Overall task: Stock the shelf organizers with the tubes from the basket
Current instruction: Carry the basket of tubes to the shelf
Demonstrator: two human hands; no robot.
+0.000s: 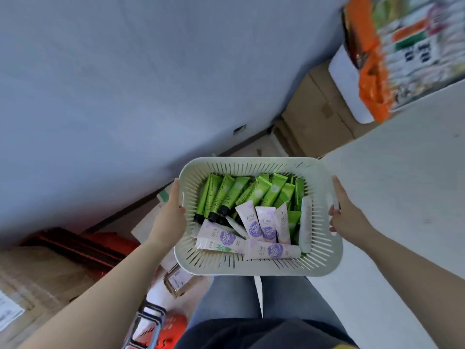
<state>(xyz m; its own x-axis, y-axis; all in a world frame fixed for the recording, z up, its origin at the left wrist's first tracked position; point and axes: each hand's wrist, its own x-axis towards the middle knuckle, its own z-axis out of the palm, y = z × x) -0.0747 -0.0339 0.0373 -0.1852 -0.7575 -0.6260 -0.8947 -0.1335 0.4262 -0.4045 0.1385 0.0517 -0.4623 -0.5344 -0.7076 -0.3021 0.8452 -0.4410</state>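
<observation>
I carry a white slotted plastic basket (256, 269) in front of my legs. My left hand (171, 212) grips its left rim, thumb inside. My right hand (346, 211) grips the right rim, fingers curled over the edge. Inside lie several green tubes with black caps (226, 195) at the far side and several white tubes with purple labels (264, 226) at the near side. No shelf organizer is in view.
A white shelf edge with orange and green packaged goods (402, 54) sits at the upper right. Cardboard boxes (317, 109) stand along the wall base. A red crate (83, 245) and more boxes lie on the floor at left.
</observation>
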